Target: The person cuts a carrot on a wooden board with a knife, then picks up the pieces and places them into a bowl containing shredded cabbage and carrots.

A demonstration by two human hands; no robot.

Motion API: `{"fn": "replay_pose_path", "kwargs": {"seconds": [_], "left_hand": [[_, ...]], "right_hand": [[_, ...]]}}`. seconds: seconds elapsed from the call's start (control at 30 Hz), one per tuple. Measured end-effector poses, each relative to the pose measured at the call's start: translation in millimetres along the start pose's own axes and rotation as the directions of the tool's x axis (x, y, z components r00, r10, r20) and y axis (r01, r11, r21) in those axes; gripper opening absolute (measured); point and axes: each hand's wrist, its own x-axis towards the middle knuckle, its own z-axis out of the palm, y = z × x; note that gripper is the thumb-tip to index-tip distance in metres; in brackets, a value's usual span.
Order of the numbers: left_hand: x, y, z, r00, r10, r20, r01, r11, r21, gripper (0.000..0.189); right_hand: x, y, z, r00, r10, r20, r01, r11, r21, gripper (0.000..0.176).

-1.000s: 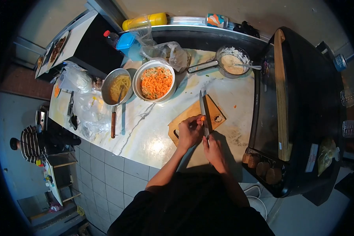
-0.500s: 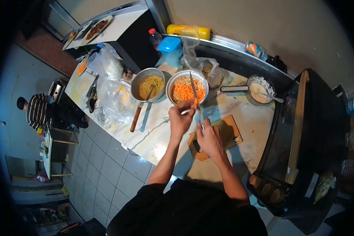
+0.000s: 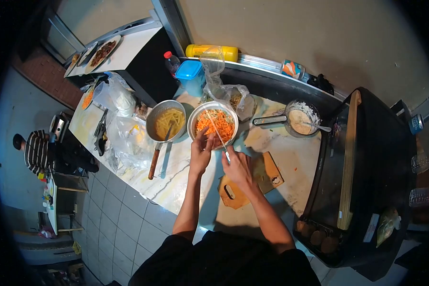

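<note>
My right hand is closed round the handle of a knife, whose blade lies over a white bowl of chopped carrot. At the near left rim of that bowl is my left hand, its fingers spread; no held item shows in it. A wooden cutting board lies partly beneath my right forearm. Left of the bowl stands a pot of yellow strips in liquid, with a wooden-handled utensil resting in it.
A pan of batter with a spoon stands to the right, near a black appliance. Behind the bowl are a blue-lidded container, a bottle and plastic bags. A person is at the far left.
The view has shifted, so the counter items appear further left. My left hand has opened its fingers and moved away from the blade. The knife now tilts the other way, across the bowl.
</note>
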Motion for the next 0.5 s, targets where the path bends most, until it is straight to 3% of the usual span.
{"fn": "replay_pose_path", "kwargs": {"seconds": [0.07,0.13,0.2,0.27,0.33,0.37,0.4,0.5], "left_hand": [[-3,5,7,0.99,-0.134,0.033,0.134,0.882,-0.451,0.041],[-1,8,9,0.978,-0.202,0.045,0.195,0.828,-0.525,0.042],[3,3,6,0.975,-0.182,0.124,0.216,0.675,-0.705,0.039],[4,-1,4,0.971,-0.213,0.111,0.23,0.69,-0.687,0.034],[6,-1,0,0.979,-0.146,0.142,0.203,0.662,-0.721,0.031],[7,-2,4,0.977,-0.207,0.059,0.191,0.71,-0.678,0.028],[6,0,2,0.98,-0.196,0.022,0.162,0.735,-0.659,0.03],[2,23,1,0.994,-0.097,-0.041,0.077,0.933,-0.351,0.034]], "right_hand": [[-2,-5,-1,0.996,-0.032,0.087,0.037,0.998,-0.048,0.018],[-6,-6,4,0.997,-0.043,0.07,0.046,0.998,-0.037,0.018],[-10,-8,6,0.997,-0.065,0.035,0.065,0.998,-0.003,0.02],[-14,-10,4,0.999,-0.042,0.025,0.041,0.999,0.01,0.019],[-16,-10,-2,0.998,-0.03,-0.054,0.041,0.972,0.23,0.017],[-18,-7,0,0.995,-0.005,-0.097,0.041,0.925,0.379,0.016],[-22,-9,-11,0.995,0.013,-0.099,0.025,0.928,0.373,0.016],[-40,-9,-44,0.997,0.037,-0.074,-0.018,0.972,0.233,0.017]]}}
